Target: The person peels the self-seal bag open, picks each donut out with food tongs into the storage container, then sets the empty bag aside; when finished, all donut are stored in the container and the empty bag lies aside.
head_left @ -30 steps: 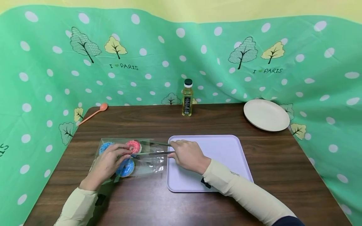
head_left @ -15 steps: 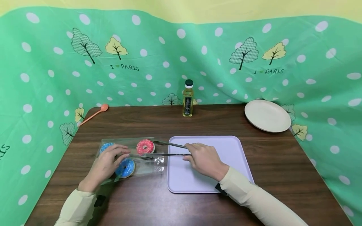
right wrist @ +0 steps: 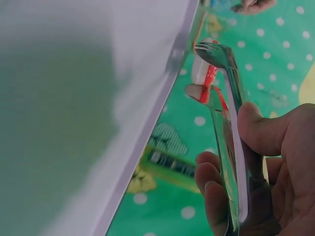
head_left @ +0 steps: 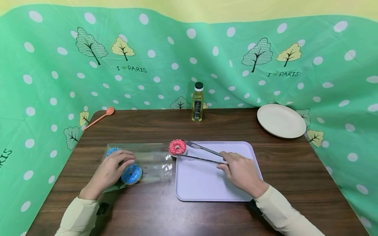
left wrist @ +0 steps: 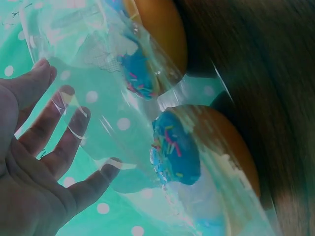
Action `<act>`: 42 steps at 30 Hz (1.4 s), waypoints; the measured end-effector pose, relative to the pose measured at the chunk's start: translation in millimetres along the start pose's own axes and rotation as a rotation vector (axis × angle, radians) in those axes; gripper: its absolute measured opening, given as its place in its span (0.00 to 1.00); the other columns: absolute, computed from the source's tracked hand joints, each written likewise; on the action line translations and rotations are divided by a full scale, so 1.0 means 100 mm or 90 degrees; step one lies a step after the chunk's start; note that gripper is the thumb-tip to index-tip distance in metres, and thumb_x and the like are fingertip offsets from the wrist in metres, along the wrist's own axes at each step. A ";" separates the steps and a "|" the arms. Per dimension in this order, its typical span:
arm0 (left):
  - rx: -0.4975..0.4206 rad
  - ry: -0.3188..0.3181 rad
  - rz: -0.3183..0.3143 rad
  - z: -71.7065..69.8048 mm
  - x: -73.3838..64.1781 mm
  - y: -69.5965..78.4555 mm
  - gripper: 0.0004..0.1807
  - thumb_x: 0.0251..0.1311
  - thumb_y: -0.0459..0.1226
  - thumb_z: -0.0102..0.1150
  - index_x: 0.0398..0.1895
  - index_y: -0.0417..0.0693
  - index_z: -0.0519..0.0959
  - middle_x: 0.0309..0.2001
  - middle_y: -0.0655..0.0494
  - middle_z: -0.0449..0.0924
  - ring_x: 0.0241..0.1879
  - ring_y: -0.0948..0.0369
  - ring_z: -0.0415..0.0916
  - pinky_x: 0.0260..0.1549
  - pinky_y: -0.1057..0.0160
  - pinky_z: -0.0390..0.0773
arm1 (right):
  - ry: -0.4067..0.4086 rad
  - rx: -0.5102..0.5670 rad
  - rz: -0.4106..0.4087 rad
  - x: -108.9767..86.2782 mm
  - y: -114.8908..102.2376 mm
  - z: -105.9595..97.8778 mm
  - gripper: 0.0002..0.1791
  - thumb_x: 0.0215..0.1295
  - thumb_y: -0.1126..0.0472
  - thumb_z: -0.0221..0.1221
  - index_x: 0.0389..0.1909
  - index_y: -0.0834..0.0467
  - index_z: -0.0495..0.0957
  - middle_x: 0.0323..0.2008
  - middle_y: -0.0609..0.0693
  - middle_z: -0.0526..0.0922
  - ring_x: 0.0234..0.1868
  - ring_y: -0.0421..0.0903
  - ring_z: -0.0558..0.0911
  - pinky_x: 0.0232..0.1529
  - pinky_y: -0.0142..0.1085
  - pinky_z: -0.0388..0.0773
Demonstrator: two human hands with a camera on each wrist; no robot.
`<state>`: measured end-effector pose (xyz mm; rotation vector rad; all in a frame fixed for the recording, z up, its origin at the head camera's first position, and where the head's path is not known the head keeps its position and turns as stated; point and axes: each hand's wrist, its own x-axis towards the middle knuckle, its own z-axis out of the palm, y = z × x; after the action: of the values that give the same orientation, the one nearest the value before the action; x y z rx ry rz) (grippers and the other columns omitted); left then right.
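Note:
My right hand (head_left: 243,172) grips metal tongs (head_left: 203,159) whose tips pinch a pink-topped donut (head_left: 174,151) at the left edge of the lavender tray (head_left: 212,188). The right wrist view shows thumb and fingers wrapped round the tongs (right wrist: 236,137). Two blue-topped donuts (head_left: 131,174) lie in a clear plastic bag (head_left: 153,164) on the left. My left hand (head_left: 110,170) is over the bag, partly covering the farther donut (head_left: 112,151). Seen from the left wrist, its fingers are spread against the clear film, beside blue icing with coloured sprinkles (left wrist: 177,147).
A bottle of yellow liquid (head_left: 197,103) stands at the table's back edge. An orange spoon (head_left: 100,118) lies at the back left corner, and a cream plate (head_left: 281,120) at the back right. Behind the brown table (head_left: 147,209) hangs a green patterned cloth.
My right hand has moved right with the tongs, drawing the pink donut out of the bag to the tray's edge. The left hand has stayed almost still over the bag.

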<state>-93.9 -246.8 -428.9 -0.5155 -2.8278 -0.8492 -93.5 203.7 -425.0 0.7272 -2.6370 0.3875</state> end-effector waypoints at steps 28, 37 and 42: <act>0.008 0.006 -0.011 0.00 -0.05 0.01 0.08 0.68 0.38 0.64 0.46 0.47 0.87 0.51 0.54 0.81 0.53 0.50 0.77 0.51 0.42 0.77 | 0.037 -0.052 0.075 -0.49 0.36 -0.24 0.24 0.51 0.54 0.75 0.47 0.60 0.82 0.35 0.56 0.86 0.28 0.52 0.84 0.14 0.46 0.74; -0.001 0.009 -0.011 0.02 -0.05 0.00 0.08 0.68 0.37 0.64 0.45 0.47 0.87 0.50 0.55 0.81 0.52 0.51 0.78 0.49 0.42 0.77 | 0.025 -0.048 0.088 -0.56 0.40 -0.25 0.23 0.51 0.54 0.75 0.47 0.60 0.82 0.35 0.56 0.86 0.25 0.53 0.83 0.13 0.46 0.73; -0.004 0.009 -0.008 0.02 -0.06 0.00 0.07 0.68 0.37 0.64 0.45 0.47 0.87 0.51 0.55 0.81 0.52 0.51 0.78 0.49 0.43 0.78 | 0.022 -0.055 0.077 -0.59 0.39 -0.24 0.23 0.51 0.53 0.74 0.46 0.59 0.82 0.31 0.54 0.85 0.23 0.51 0.82 0.13 0.45 0.72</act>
<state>-88.6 -247.4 -431.9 -0.4907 -2.8193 -0.8616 -61.0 269.7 -434.7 0.5313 -2.6539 0.3150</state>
